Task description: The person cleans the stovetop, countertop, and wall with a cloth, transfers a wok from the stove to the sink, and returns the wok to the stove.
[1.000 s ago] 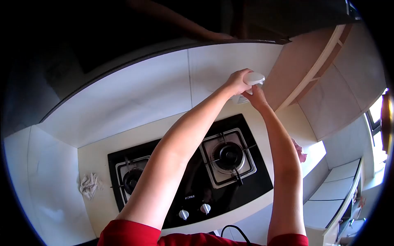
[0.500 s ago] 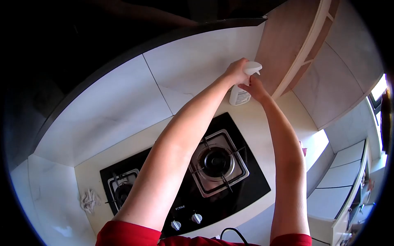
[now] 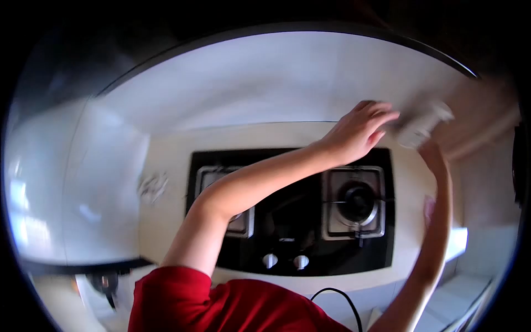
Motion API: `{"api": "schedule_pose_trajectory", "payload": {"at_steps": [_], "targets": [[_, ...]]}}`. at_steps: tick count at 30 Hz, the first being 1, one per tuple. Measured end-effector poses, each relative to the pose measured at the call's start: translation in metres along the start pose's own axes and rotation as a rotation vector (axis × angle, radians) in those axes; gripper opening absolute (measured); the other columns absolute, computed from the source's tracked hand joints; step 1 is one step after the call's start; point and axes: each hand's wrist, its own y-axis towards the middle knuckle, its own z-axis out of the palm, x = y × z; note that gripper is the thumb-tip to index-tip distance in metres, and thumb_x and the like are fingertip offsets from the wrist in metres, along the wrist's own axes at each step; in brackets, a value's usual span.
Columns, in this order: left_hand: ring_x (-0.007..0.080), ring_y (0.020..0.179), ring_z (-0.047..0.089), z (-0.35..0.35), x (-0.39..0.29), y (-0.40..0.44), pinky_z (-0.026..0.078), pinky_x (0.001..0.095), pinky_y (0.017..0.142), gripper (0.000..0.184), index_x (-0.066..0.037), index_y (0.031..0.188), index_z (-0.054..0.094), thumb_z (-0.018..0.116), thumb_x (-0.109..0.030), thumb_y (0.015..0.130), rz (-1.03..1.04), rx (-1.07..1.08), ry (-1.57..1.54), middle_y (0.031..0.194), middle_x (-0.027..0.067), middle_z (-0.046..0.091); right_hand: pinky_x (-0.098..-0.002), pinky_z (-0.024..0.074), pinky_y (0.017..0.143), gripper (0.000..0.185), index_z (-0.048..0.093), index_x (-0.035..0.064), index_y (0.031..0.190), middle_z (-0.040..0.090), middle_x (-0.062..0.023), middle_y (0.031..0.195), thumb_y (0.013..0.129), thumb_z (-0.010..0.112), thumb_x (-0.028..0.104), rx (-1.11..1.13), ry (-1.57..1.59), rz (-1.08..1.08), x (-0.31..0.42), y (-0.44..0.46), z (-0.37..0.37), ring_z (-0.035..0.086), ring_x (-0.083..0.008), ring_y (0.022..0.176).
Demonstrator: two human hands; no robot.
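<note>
A white spray bottle (image 3: 418,128) tilts near the corner behind the hob, blurred by motion. My right hand (image 3: 432,150) is at its right side and grips it; my right fingers are mostly hidden behind the bottle. Just left of the bottle, apart from it, my left hand (image 3: 359,131) holds nothing. Its fingers are stretched out toward the bottle, over the back right of the black gas hob (image 3: 287,216).
A crumpled whitish cloth (image 3: 153,187) lies on the pale counter (image 3: 166,238) left of the hob. The right burner (image 3: 357,202) has a metal grate, and two knobs (image 3: 285,262) sit at the front. A dark hood edge (image 3: 310,26) runs above.
My left hand has let go of the spray bottle and drawn away to the left. The view has turned left, so the bottle and the hob appear farther right.
</note>
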Motion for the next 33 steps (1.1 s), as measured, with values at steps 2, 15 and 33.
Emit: {"api": "schedule_pose_trajectory", "payload": {"at_steps": [2, 15, 33], "targets": [[0.0276, 0.111, 0.051, -0.079, -0.002, -0.068, 0.042, 0.0391, 0.097, 0.037, -0.008, 0.118, 0.055, 0.061, -0.005, 0.081, -0.122, -0.034, 0.161, 0.119, 0.0111, 0.054, -0.0374, 0.0494, 0.068, 0.017, 0.065, 0.0009, 0.088, 0.067, -0.0144, 0.089, 0.084, 0.054, 0.013, 0.012, 0.446, 0.474, 0.093, -0.007, -0.123, 0.064, -0.0269, 0.078], [0.0334, 0.106, 0.05, -0.38, 0.053, -0.51, 0.041, 0.0405, 0.092, 0.021, -0.004, 0.099, 0.062, 0.058, -0.006, 0.078, -1.079, -0.254, 1.0, 0.108, 0.0166, 0.058, -0.0312, 0.0517, 0.08, 0.021, 0.063, 0.0005, 0.104, 0.066, -0.0136, 0.1, 0.089, 0.055, 0.013, 0.063, 1.291, -0.544, 0.544, 0.165, -0.313, 0.065, -0.0241, 0.088], [0.0371, 0.125, 0.035, -0.372, 0.009, -0.59, 0.025, 0.0493, 0.105, 0.057, -0.001, 0.134, 0.036, 0.052, -0.018, 0.082, -1.067, 0.027, 0.646, 0.135, 0.0195, 0.039, -0.046, 0.0269, 0.106, 0.048, 0.044, 0.0019, 0.128, 0.041, -0.0157, 0.136, 0.083, 0.051, 0.017, -0.075, 0.729, -0.619, 0.867, 0.131, -0.258, 0.034, -0.0322, 0.13]]}}
